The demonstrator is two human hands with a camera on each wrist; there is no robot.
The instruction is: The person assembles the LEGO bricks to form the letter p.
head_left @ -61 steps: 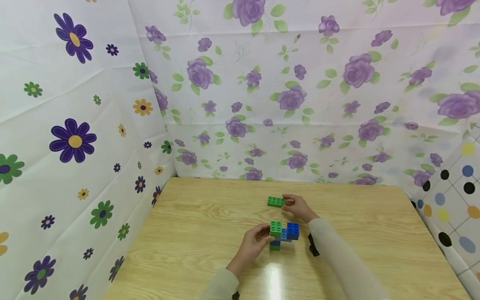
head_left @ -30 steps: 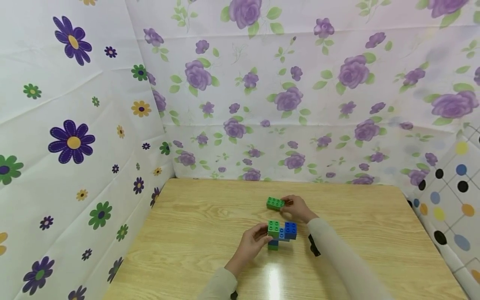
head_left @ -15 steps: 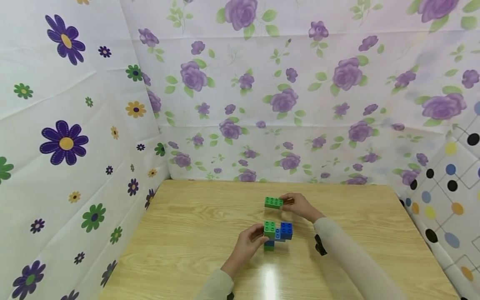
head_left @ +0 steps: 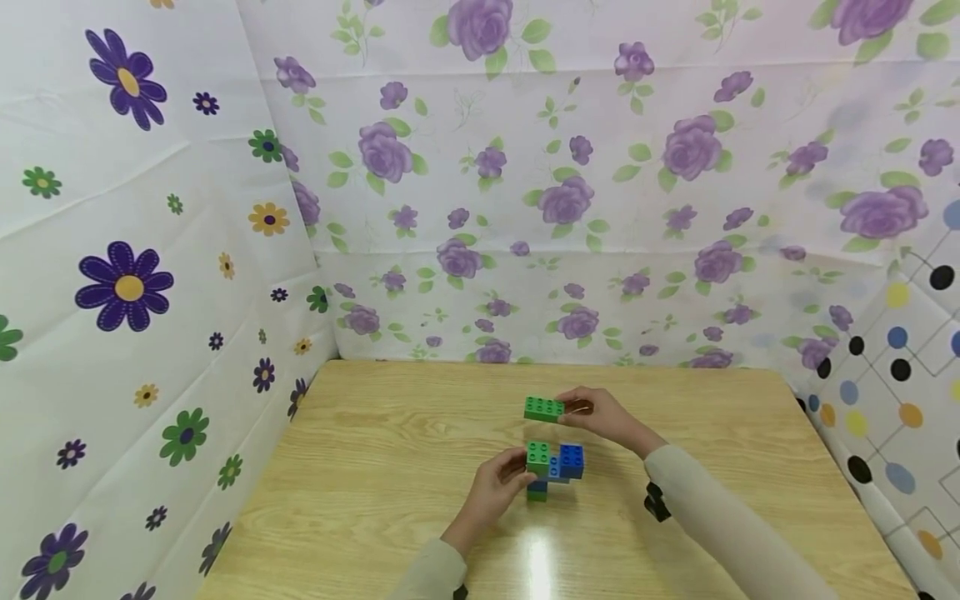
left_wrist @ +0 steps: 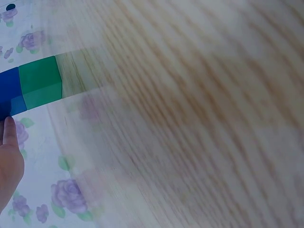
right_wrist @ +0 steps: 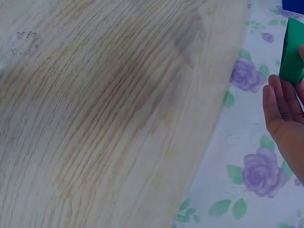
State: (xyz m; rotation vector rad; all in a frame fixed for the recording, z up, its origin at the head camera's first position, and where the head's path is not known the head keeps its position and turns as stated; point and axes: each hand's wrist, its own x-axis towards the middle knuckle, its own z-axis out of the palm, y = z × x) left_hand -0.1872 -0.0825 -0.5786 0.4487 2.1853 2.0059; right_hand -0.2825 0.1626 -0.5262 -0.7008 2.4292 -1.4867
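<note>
In the head view my left hand [head_left: 492, 492] pinches the upper left of a small built-up stack of toy building bricks. A light green brick [head_left: 537, 457] tops its left side and a dark blue brick [head_left: 572, 460] its right, with a light blue brick [head_left: 554, 468] between them. The column's foot is a green brick [left_wrist: 42, 81], below a blue one [left_wrist: 10, 90]. Behind the stack, my right hand [head_left: 596, 414] pinches the right end of a long green brick [head_left: 543, 408], studs up. Whether this brick touches the table is unclear.
The wooden table [head_left: 375, 483] carries the bricks. Flowered cloth [head_left: 450, 208] hangs behind it, more cloth [head_left: 187, 350] on the left, and a dotted cloth [head_left: 892, 433] on the right. A black strap piece [head_left: 657, 502] sits under the right sleeve.
The right wrist and forearm have swung right, while the fingers keep hold of the long green brick, which has moved slightly nearer the stack. The left hand stays put; the head view has shifted a little.
</note>
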